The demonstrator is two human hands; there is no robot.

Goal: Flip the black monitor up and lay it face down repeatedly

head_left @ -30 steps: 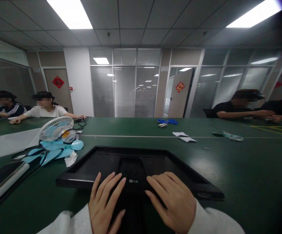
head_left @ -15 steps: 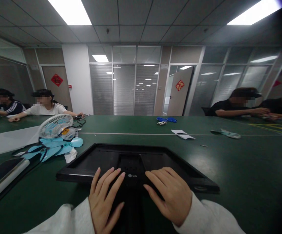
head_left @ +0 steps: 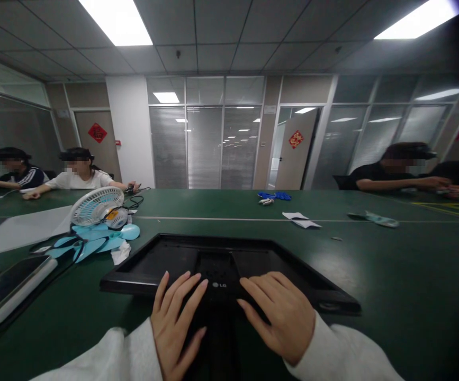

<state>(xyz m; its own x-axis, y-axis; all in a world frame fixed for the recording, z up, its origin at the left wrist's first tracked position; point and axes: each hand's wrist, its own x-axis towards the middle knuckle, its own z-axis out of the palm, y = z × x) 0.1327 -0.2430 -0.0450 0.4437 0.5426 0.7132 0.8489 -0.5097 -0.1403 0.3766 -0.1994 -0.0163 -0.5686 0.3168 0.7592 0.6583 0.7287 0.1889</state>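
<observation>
A black LG monitor casing (head_left: 293,268) lies tilted on the green table before me, a shallow tray shape with a raised rim. Its stand, or a dark post, runs from the logo edge toward me, mostly hidden in shadow. My left hand (head_left: 177,323) is open, fingers stretched out over the near edge just left of the logo, thumb apart. On the logo's other side, my right hand (head_left: 280,312) is also open, with fingertips lying on the same edge and the thumb spread below them. Neither hand is wrapped around the casing.
At left are a white fan housing (head_left: 99,207), light-blue fan blades (head_left: 90,246), crumpled tissue (head_left: 121,253) and a phone-like device (head_left: 9,291). Beyond the casing lie blue gloves (head_left: 275,196), paper (head_left: 301,220) and a pale-green item (head_left: 382,219). Several people sit at the table's far sides.
The whole view has shifted slightly, so things appear a little further right. Both hands keep the same pose on the casing's near edge.
</observation>
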